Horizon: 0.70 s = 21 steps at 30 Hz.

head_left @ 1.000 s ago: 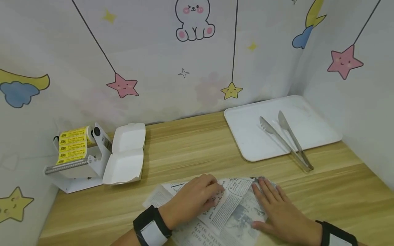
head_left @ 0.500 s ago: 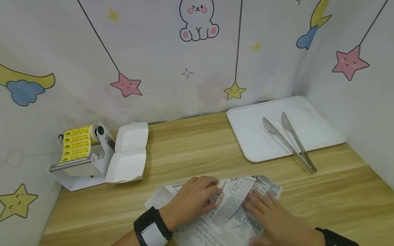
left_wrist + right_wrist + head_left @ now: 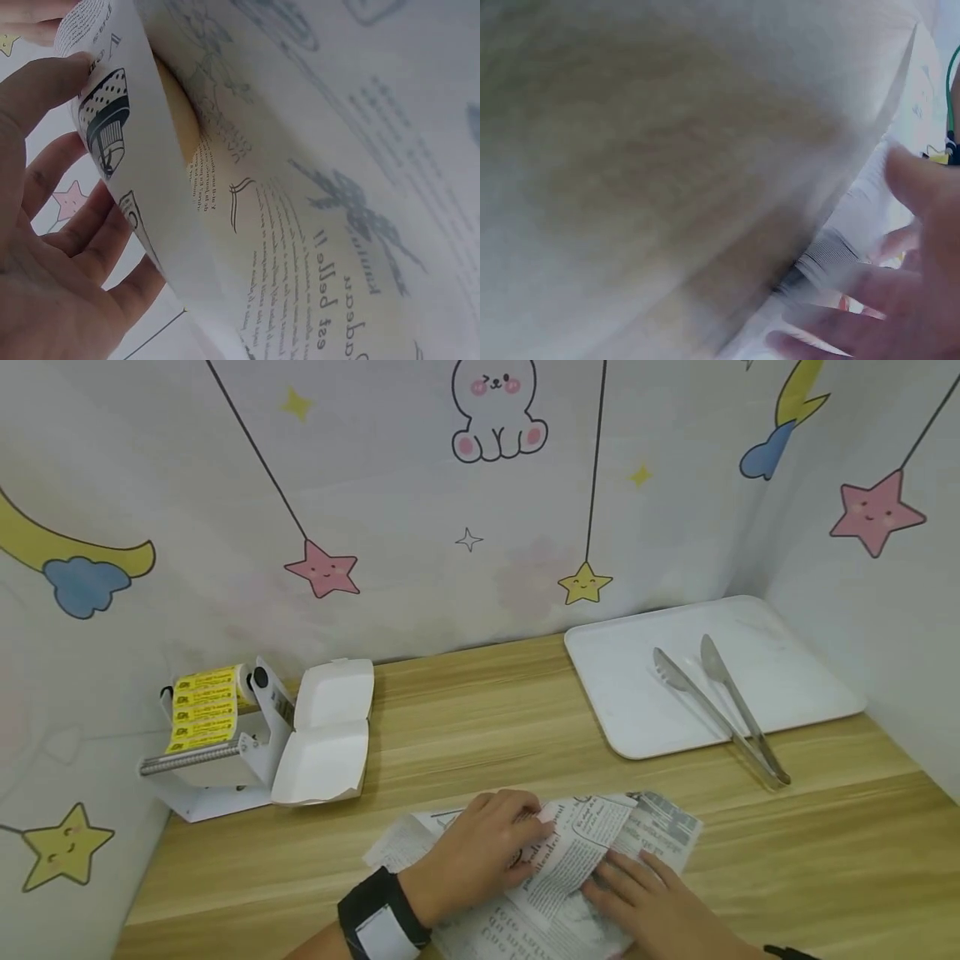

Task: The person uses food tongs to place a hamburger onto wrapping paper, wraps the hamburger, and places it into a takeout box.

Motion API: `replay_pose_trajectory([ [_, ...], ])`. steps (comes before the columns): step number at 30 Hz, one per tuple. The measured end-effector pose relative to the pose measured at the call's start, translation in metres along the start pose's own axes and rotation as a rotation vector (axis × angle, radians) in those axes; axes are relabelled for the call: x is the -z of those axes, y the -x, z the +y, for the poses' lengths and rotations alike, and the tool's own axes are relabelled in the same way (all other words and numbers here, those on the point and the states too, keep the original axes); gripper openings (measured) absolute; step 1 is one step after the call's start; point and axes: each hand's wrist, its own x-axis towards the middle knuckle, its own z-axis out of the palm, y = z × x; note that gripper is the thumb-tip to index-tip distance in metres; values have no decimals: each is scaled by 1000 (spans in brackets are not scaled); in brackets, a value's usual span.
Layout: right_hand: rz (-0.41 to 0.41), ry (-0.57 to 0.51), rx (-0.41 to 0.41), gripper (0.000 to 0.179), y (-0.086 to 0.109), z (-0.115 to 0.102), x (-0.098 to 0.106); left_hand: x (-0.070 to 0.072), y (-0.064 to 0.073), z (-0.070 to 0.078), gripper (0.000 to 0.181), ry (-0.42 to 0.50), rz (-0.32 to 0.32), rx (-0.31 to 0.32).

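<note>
Newspaper-print wrapping paper (image 3: 581, 831) lies folded on the table in front of me in the head view. My left hand (image 3: 480, 847) holds its folded-over part with curled fingers. In the left wrist view the thumb of that left hand (image 3: 64, 247) touches the paper (image 3: 322, 150), and a smooth round tan thing (image 3: 177, 112) shows inside the fold, mostly hidden. With fingers extended, my right hand (image 3: 648, 893) presses along the paper's right side at the fold's edge. The right wrist view is blurred; the right hand (image 3: 907, 292) appears beside the paper there.
An open white takeaway box (image 3: 322, 760) stands at the back left, beside a dispenser (image 3: 262, 735) with a roll of yellow labels (image 3: 204, 706). Metal tongs (image 3: 723, 710) lie across a white tray (image 3: 622, 693) at the back right. A patterned wall closes off the back.
My right hand has slid left and nearer to me across the paper, uncovering its upper right corner. The left hand keeps its hold on the fold. The head view has shifted slightly.
</note>
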Motion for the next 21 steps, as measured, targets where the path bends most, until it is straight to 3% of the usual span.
replay_pose_trajectory([
  [5, 127, -164, 7, 34, -15, 3, 19, -1, -1, -1, 39, -29, 34, -8],
  [7, 118, -253, -6, 26, -19, 3, 26, -1, -1, -1, 38, -23, 37, -3],
  [11, 40, -371, -68, 21, -20, 2, 34, -1, -1, 0, 37, 28, 11, 11],
  [15, 62, -477, -98, 14, -20, 3, 34, -1, -2, 0, 35, 65, -14, 13],
  [19, 67, -582, -101, 29, -20, 8, 38, 0, -2, -1, 34, 76, -26, 13],
  [21, 74, -559, -91, 36, -21, 10, 41, 1, -2, -1, 35, 73, -32, 21],
])
